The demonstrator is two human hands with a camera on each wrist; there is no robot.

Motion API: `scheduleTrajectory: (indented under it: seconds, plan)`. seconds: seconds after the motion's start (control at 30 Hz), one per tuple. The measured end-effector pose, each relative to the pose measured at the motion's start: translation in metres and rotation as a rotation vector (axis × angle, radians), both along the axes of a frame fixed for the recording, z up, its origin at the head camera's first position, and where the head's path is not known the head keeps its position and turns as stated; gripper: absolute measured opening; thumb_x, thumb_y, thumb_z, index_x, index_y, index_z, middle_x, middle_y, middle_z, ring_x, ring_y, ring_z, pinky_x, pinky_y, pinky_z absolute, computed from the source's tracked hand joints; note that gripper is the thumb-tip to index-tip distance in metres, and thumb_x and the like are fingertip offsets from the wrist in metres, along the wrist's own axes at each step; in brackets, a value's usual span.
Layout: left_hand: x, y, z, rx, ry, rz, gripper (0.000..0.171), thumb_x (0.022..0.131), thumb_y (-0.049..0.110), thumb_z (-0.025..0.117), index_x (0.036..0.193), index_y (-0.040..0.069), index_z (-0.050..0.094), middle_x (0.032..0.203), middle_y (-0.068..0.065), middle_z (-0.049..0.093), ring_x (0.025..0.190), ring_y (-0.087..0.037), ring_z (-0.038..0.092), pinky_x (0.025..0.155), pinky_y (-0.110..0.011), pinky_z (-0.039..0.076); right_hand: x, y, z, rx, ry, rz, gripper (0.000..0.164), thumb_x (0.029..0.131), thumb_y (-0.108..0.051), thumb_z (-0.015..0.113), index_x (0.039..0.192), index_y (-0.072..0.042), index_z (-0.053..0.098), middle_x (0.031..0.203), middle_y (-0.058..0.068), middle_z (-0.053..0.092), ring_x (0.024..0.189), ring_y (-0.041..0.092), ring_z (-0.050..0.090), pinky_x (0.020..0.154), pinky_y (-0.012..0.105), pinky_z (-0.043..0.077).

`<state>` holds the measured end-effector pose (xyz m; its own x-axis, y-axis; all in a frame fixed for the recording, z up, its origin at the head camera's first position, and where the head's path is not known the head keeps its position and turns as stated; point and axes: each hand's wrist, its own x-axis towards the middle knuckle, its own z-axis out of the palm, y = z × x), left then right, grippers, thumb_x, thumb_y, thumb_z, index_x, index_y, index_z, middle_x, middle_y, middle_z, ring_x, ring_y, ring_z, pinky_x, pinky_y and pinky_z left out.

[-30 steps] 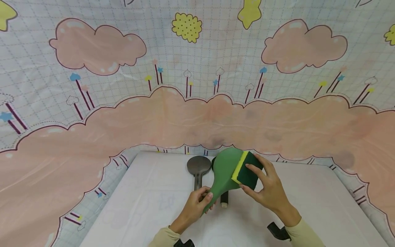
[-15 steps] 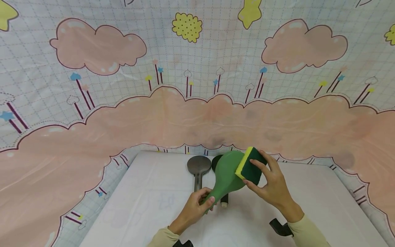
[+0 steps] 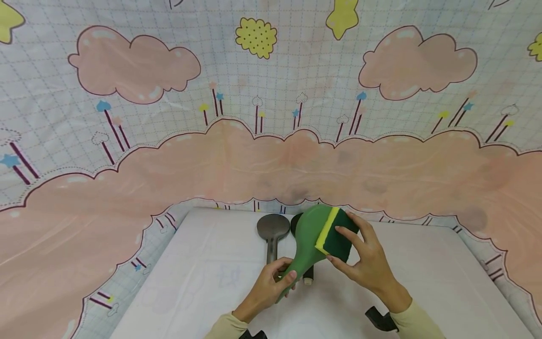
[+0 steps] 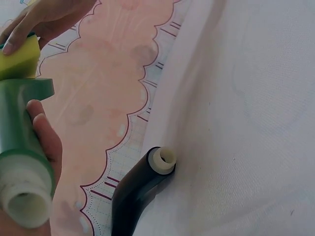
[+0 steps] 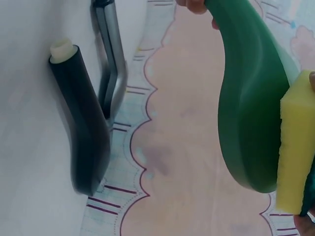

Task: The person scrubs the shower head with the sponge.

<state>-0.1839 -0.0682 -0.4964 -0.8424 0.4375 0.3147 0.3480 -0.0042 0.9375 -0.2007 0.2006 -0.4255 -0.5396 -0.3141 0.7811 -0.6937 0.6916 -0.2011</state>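
Note:
My left hand [image 3: 267,285] grips the handle of a green hand-held shower head [image 3: 308,235], which is raised over the white table with its round head tilted up and away. Its pale hollow connector end [image 4: 27,205] faces the left wrist camera. With spread fingers and thumb, my right hand [image 3: 367,263] holds a yellow and dark green scouring sponge [image 3: 340,235] by its edges. The sponge's yellow side lies against the front face of the green head, as the right wrist view shows [image 5: 295,147]. Part of that face is hidden behind the sponge.
On the white table [image 3: 203,263], a grey shower head [image 3: 273,230] lies at the back, left of the green one. A black shower head [image 5: 81,118] lies beside it, partly covered by the green one in the head view. A patterned cloth [image 3: 271,165] hangs behind the table.
The sponge shifted up and right across the green head, then came back down and left with my right hand. The green shower head shifted slightly while my left hand kept its grip.

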Motion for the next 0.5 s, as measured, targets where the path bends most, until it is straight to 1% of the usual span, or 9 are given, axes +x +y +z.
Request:
scheduleTrajectory:
  seconds: [0.07, 0.1, 0.17, 0.2, 0.23, 0.33, 0.4, 0.5]
  plan:
    - [0.0008, -0.0003, 0.0009, 0.012, 0.0, -0.003, 0.022, 0.1, 0.012, 0.054, 0.119, 0.002, 0.061, 0.087, -0.026, 0.063, 0.063, -0.003, 0.061, 0.05, -0.03, 0.054, 0.0, -0.0014, 0.0002, -0.009, 0.015, 0.012, 0.069, 0.085, -0.07, 0.054, 0.126, -0.014, 0.063, 0.148, 0.02, 0.044, 0.129, 0.033, 0.046, 0.1, 0.036, 0.051]
    - [0.0009, -0.0005, 0.001, 0.015, 0.001, -0.001, 0.022, 0.1, 0.012, 0.054, 0.119, 0.002, 0.062, 0.087, -0.026, 0.063, 0.063, -0.003, 0.061, 0.049, -0.03, 0.054, -0.0003, -0.0018, 0.0004, -0.015, 0.029, 0.022, 0.069, 0.086, -0.069, 0.055, 0.126, -0.013, 0.063, 0.147, 0.02, 0.044, 0.129, 0.034, 0.047, 0.104, 0.029, 0.046]
    - [0.0009, -0.0012, 0.0009, 0.018, 0.011, 0.005, 0.022, 0.1, 0.011, 0.054, 0.118, 0.002, 0.062, 0.087, -0.026, 0.064, 0.064, -0.003, 0.061, 0.049, -0.03, 0.054, -0.0014, -0.0018, 0.0007, -0.03, 0.06, 0.043, 0.067, 0.086, -0.066, 0.056, 0.126, -0.013, 0.063, 0.147, 0.021, 0.044, 0.128, 0.034, 0.047, 0.109, 0.016, 0.035]
    - [0.0007, -0.0016, 0.0006, 0.018, 0.018, 0.009, 0.021, 0.1, 0.011, 0.054, 0.118, 0.002, 0.062, 0.087, -0.026, 0.064, 0.064, -0.004, 0.061, 0.049, -0.03, 0.054, -0.0021, -0.0016, 0.0009, -0.037, 0.074, 0.055, 0.066, 0.087, -0.065, 0.057, 0.125, -0.012, 0.064, 0.146, 0.022, 0.045, 0.128, 0.035, 0.047, 0.11, 0.012, 0.029]
    - [0.0006, -0.0022, 0.0001, 0.018, 0.024, 0.014, 0.021, 0.1, 0.011, 0.055, 0.117, 0.002, 0.063, 0.086, -0.025, 0.064, 0.064, -0.005, 0.062, 0.049, -0.03, 0.054, -0.0029, -0.0012, 0.0012, -0.039, 0.085, 0.063, 0.066, 0.087, -0.064, 0.058, 0.126, -0.011, 0.063, 0.146, 0.023, 0.045, 0.128, 0.035, 0.047, 0.11, 0.01, 0.026]
    - [0.0001, -0.004, -0.0016, 0.015, 0.044, 0.019, 0.02, 0.099, 0.01, 0.057, 0.115, 0.002, 0.063, 0.086, -0.024, 0.064, 0.065, -0.007, 0.062, 0.05, -0.03, 0.054, -0.0049, 0.001, 0.0027, -0.046, 0.093, 0.068, 0.065, 0.087, -0.064, 0.058, 0.125, -0.01, 0.064, 0.145, 0.025, 0.045, 0.13, 0.035, 0.046, 0.111, 0.009, 0.024]
    - [0.0001, -0.0052, -0.0027, 0.01, 0.055, 0.017, 0.02, 0.098, 0.01, 0.058, 0.115, 0.001, 0.064, 0.086, -0.023, 0.064, 0.065, -0.007, 0.062, 0.05, -0.03, 0.054, -0.0056, 0.0032, 0.0044, -0.049, 0.074, 0.058, 0.067, 0.087, -0.065, 0.057, 0.125, -0.01, 0.064, 0.145, 0.024, 0.045, 0.13, 0.035, 0.046, 0.11, 0.01, 0.025]
    - [0.0006, -0.0063, -0.0033, -0.006, 0.055, 0.011, 0.021, 0.097, 0.011, 0.06, 0.115, 0.002, 0.064, 0.087, -0.022, 0.065, 0.065, -0.004, 0.062, 0.051, -0.029, 0.054, -0.0059, 0.0068, 0.0072, -0.053, 0.03, 0.024, 0.07, 0.086, -0.068, 0.056, 0.125, -0.01, 0.063, 0.147, 0.022, 0.044, 0.131, 0.035, 0.045, 0.108, 0.009, 0.026]
